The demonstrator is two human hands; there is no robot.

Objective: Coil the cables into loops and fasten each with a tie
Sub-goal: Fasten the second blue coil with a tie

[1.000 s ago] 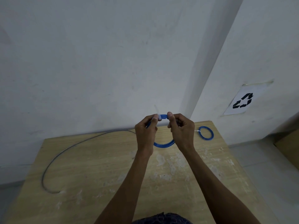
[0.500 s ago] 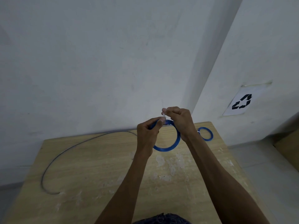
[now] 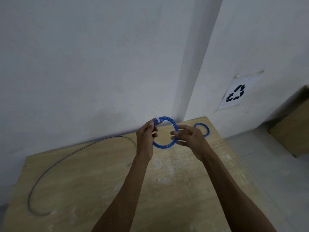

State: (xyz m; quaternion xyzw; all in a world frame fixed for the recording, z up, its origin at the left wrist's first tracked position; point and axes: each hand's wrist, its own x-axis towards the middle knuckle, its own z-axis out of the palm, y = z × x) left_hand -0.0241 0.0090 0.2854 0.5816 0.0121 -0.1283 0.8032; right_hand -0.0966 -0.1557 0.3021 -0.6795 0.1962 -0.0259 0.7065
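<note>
A blue cable coil point(image 3: 164, 144) is held up above the far part of the wooden table point(image 3: 117, 181). A white tie point(image 3: 157, 121) wraps its top left, and the tie's thin tail sticks up to the left. My left hand point(image 3: 146, 136) grips the coil's left side just under the tie. My right hand point(image 3: 187, 136) pinches the coil's right side between thumb and fingers. A second blue coil point(image 3: 203, 129) lies on the table's far right corner. A long dark cable point(image 3: 50, 168) lies uncoiled across the table's left half.
White walls meet in a corner right behind the table. A paper with a recycling sign point(image 3: 234, 95) hangs on the right wall. A cardboard box point(image 3: 294, 129) stands on the floor at the right.
My right hand let go of the tie at the coil's top and moved down to the coil's right side. The coil now faces me as a full ring.
</note>
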